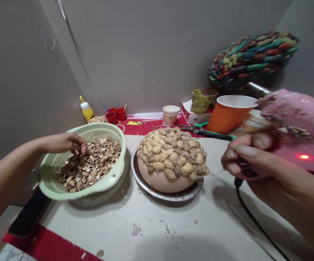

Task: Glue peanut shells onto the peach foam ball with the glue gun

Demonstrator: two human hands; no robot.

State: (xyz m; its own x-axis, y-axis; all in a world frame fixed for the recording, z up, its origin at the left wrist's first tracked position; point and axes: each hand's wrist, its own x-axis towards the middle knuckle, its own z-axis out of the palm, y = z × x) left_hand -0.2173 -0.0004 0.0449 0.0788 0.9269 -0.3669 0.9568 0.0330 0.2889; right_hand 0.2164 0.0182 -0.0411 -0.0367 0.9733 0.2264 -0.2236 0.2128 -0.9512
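Observation:
My left hand (64, 143) reaches into a pale green colander (113, 177) full of peanut shells (91, 166), fingertips pinched among the shells. My right hand (255, 159) grips a pink glue gun (295, 127) with a red light on and a black cord (252, 217) trailing down. Between them sits an upturned pink bowl (162, 179) covered on top with glued peanut shells (173, 152), resting on a metal plate (170, 195).
An orange cup (227, 112), a small paper cup (170, 115), green-handled scissors (200, 127), red small cups (115, 115), a yellow bottle (86, 110) and a braided multicolour mat (249, 59) stand at the back. A dark phone (28, 214) lies at the left edge.

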